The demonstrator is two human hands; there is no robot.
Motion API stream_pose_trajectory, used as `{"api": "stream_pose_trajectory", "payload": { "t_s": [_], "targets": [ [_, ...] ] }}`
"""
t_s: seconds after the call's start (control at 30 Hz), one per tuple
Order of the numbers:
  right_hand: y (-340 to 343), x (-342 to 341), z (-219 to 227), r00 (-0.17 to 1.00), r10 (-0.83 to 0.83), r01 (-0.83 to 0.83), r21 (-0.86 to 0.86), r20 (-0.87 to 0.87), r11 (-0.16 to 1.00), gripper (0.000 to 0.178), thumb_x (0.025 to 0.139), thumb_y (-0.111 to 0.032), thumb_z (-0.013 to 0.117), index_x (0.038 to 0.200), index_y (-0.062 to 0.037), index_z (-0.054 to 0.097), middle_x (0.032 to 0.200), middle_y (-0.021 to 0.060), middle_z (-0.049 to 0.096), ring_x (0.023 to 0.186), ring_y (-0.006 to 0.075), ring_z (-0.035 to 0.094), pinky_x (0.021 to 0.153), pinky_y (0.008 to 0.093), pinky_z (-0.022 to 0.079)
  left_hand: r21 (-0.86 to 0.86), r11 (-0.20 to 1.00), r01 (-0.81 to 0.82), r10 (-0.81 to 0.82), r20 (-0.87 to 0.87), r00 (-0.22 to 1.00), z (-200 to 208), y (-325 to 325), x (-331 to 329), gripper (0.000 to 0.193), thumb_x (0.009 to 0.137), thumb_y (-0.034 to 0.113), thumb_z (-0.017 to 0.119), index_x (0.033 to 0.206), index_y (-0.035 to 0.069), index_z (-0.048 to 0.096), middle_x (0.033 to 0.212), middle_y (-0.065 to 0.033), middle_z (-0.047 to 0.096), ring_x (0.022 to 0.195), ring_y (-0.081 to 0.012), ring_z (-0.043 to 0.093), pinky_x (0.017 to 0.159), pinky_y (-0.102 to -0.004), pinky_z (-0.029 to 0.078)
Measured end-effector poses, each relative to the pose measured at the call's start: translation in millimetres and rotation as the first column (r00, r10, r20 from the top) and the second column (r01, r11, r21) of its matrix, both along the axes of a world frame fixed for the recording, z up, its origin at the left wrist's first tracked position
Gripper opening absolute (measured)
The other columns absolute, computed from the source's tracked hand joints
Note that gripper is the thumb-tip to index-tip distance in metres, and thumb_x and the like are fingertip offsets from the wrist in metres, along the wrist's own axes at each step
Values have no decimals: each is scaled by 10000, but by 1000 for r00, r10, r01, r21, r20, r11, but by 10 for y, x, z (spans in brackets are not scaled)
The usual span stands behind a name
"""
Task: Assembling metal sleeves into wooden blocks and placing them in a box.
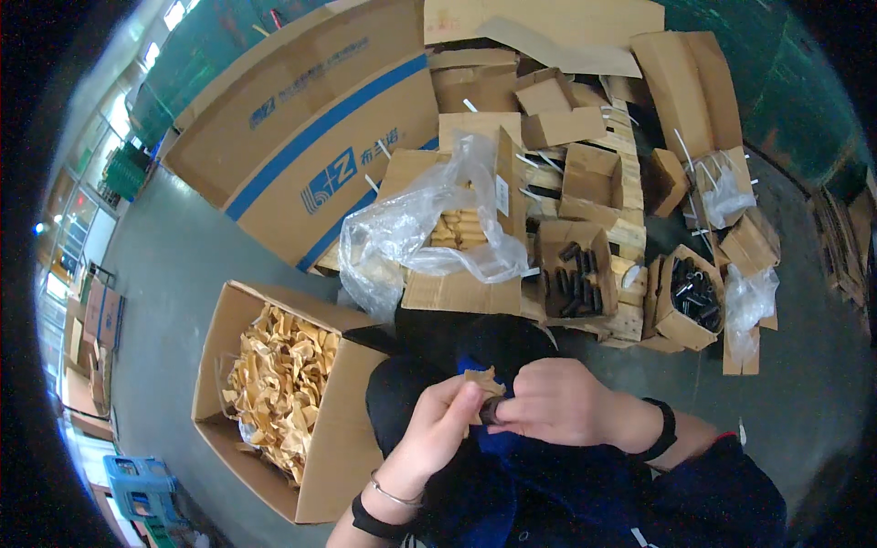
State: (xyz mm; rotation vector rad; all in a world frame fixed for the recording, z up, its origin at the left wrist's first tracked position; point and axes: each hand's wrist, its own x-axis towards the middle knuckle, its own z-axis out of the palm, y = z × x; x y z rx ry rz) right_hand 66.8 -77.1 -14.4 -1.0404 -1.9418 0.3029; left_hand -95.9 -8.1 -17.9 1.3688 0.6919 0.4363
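Close together over my lap, my left hand [437,427] and my right hand [565,402] work on one small piece. Between the left thumb and fingers is a scrap of brown paper [480,378], partly around a dark cylinder [490,410]. My right fingers are closed at the cylinder's near side and hide part of it. Ahead, an opened carton [448,294] lined with a clear plastic bag [373,237] holds several paper-wrapped rolls [459,230]. Right of it, a small carton [596,321] contains several bare black cylinders [575,283].
A large carton [340,438] full of crumpled brown paper [283,379] stands at my left. Further right is a box [681,331] of small black parts. Behind, a pallet [630,233] carries empty cartons, beside a tall cardboard sheet [320,119]. A blue stool [142,484] is at far left.
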Motion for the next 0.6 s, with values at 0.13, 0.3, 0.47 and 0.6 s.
{"api": "stream_pose_trajectory", "payload": {
  "t_s": [0.13,0.3,0.47,0.6],
  "targets": [
    [-3,16,16,987,9,-27,107,162,994,131,664,-141,521,767,-65,491,675,46,433,621,201,498,523,304,414,232,971,60,-53,-36,998,-34,98,28,220,837,140,463,728,-25,560,712,-65,431,677,-143,418,615,-251,348],
    [-22,12,-6,970,36,-64,106,242,992,129,637,-92,567,748,-56,513,674,36,440,597,182,485,492,279,394,359,929,91,-84,-37,996,16,114,60,218,827,111,448,707,-44,543,744,-90,442,701,-163,424,620,-264,350],
    [-26,-6,-64,977,7,-32,116,214,993,112,654,-143,513,721,-67,463,680,45,442,629,201,507,533,309,422,301,950,83,-96,27,995,-61,157,102,202,817,84,429,709,-50,535,743,-93,463,691,-160,433,616,-263,352],
    [-46,-8,-14,998,-1,-5,80,67,997,119,679,-115,562,710,-57,463,671,59,450,613,228,507,515,322,412,212,977,28,-28,-4,1000,-13,121,110,209,817,73,401,696,-51,517,680,-73,457,642,-149,429,582,-255,348]
  ]
}}
